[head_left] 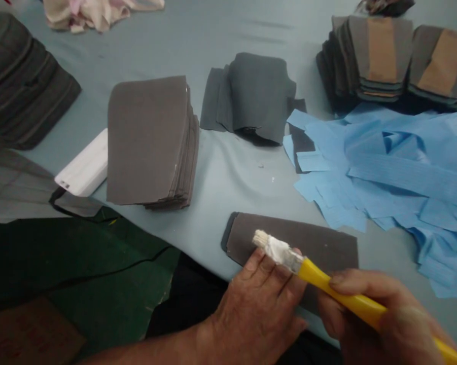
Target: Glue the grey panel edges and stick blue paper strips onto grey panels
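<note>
My right hand [384, 309] grips a brush [315, 276] by its yellow handle. The brush's pale bristles, with a white-coated ferrule, point up and left just above the fingertips of my left hand. My left hand [258, 299] lies flat with fingers stretched out on the near edge of a dark brown-grey fabric piece [308, 235]. That piece rests at the table's front edge, with a darker layer showing beneath its left end. The bristles are over the piece; whether they touch it I cannot tell.
A brown-grey stack [146, 142] stands left of centre, beside a white box-like device [85, 165] with a black cord. Dark folded pieces [260, 96] lie behind. Blue strips [388, 172] are heaped at right, near banded stacks [382, 56]. Another dark stack [23, 86] is far left.
</note>
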A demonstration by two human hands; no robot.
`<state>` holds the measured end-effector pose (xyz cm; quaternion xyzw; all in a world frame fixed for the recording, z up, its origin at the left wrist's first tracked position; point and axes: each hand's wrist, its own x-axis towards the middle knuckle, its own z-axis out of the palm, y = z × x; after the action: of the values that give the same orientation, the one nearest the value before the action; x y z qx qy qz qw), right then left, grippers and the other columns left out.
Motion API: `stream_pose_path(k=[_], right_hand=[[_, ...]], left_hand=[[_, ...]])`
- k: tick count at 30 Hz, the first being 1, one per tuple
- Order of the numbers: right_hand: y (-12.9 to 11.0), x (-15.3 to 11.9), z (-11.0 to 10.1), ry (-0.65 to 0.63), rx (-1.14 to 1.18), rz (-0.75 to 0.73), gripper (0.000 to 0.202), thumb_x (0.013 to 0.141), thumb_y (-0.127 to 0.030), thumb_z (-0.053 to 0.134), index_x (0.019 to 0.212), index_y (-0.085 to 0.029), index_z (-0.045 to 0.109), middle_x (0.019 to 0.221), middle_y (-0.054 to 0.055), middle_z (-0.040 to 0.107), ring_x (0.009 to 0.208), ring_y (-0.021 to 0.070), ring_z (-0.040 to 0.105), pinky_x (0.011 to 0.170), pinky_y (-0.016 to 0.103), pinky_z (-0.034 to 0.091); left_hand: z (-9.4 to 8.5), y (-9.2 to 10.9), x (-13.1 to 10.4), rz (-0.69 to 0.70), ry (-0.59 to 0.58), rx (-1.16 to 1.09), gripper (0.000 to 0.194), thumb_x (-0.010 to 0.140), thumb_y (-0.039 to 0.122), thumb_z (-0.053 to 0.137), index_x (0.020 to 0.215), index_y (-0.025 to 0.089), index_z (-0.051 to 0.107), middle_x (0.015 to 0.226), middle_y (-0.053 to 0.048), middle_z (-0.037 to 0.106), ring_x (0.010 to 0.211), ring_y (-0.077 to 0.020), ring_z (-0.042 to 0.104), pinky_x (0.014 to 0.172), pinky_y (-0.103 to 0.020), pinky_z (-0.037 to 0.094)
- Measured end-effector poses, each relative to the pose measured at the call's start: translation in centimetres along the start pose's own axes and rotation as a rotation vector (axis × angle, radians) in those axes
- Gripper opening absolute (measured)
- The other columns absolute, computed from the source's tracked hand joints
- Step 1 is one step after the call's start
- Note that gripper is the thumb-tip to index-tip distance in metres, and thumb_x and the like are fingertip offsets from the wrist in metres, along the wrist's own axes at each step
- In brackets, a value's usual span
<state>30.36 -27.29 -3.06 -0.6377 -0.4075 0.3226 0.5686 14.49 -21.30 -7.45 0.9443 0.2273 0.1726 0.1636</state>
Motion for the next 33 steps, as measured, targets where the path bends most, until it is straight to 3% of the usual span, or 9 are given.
stream_pose_path(k=[2,7,10,15,19,22,28,33], right_hand=[[-1.1,1.5,2.1,0.083,0.026,0.028,0.032,0.105,-0.043,0.062,0.081,-0.026,0.076,0.061,0.002,0.064,0.044,0.0126,0.056,0.041,0.022,0.044],[-2.0,3.2,5.3,0.043,0.025,0.098,0.044,0.103,-0.049,0.066,0.069,-0.022,0.069,0.047,-0.004,0.048,0.038,0.0086,0.047,0.039,0.018,0.038],[-1.0,3.0,5.2,0.041,-0.064,0.104,0.042,0.103,-0.05,0.065,0.072,-0.021,0.069,0.05,-0.005,0.049,0.039,0.0082,0.045,0.038,0.018,0.035],[0.4,2.7,4.4,-0.013,-0.271,0.045,0.035,0.104,-0.046,0.063,0.081,-0.021,0.071,0.055,-0.004,0.054,0.046,0.0119,0.054,0.05,0.024,0.051],[-0.1,3.8,4.5,-0.034,-0.44,-0.09,0.032,0.104,-0.042,0.063,0.08,-0.022,0.071,0.054,-0.005,0.057,0.043,0.0109,0.053,0.046,0.023,0.047],[-0.2,4.5,4.8,0.02,-0.534,-0.189,0.033,0.104,-0.041,0.062,0.079,-0.022,0.071,0.061,-0.003,0.064,0.048,0.0106,0.059,0.048,0.022,0.047],[-0.7,4.2,5.2,0.129,-0.391,-0.07,0.034,0.102,-0.045,0.067,0.079,-0.021,0.072,0.061,-0.003,0.064,0.049,0.0104,0.057,0.048,0.023,0.046],[-2.1,3.7,5.2,0.167,-0.297,-0.044,0.038,0.102,-0.048,0.067,0.077,-0.02,0.072,0.055,-0.003,0.057,0.044,0.0102,0.052,0.044,0.023,0.042]], left_hand=[[0.3,0.0,-0.2,0.019,0.008,0.017,0.064,0.106,0.051,0.054,0.153,0.008,0.05,0.158,-0.012,0.059,0.153,-0.03,0.047,0.133,-0.043,0.025],[1.2,0.3,-0.5,-0.028,0.012,-0.012,0.07,0.105,0.051,0.055,0.159,0.008,0.044,0.165,-0.009,0.051,0.161,-0.0264,0.033,0.135,-0.037,0.018],[1.2,0.3,-0.3,0.005,-0.02,-0.019,0.07,0.105,0.051,0.056,0.157,0.006,0.046,0.169,-0.013,0.046,0.162,-0.0281,0.032,0.135,-0.039,0.022],[0.7,0.1,0.0,0.035,0.001,0.025,0.066,0.109,0.047,0.051,0.158,0.003,0.043,0.163,-0.016,0.053,0.154,-0.0297,0.046,0.133,-0.043,0.03],[0.8,0.1,-0.1,0.027,0.035,0.03,0.061,0.111,0.041,0.048,0.16,0.005,0.042,0.166,-0.014,0.05,0.156,-0.0299,0.043,0.135,-0.044,0.027],[0.9,0.2,-0.2,0.027,0.029,0.043,0.061,0.11,0.038,0.049,0.161,0.004,0.041,0.167,-0.015,0.048,0.157,-0.031,0.042,0.135,-0.044,0.024],[0.9,0.2,-0.3,0.012,0.021,0.039,0.063,0.108,0.039,0.052,0.161,0.006,0.042,0.17,-0.015,0.043,0.158,-0.0311,0.041,0.132,-0.044,0.029],[0.8,0.1,-0.2,-0.007,-0.034,-0.014,0.065,0.107,0.052,0.053,0.154,0.007,0.051,0.163,-0.011,0.054,0.153,-0.0285,0.046,0.134,-0.044,0.025]])
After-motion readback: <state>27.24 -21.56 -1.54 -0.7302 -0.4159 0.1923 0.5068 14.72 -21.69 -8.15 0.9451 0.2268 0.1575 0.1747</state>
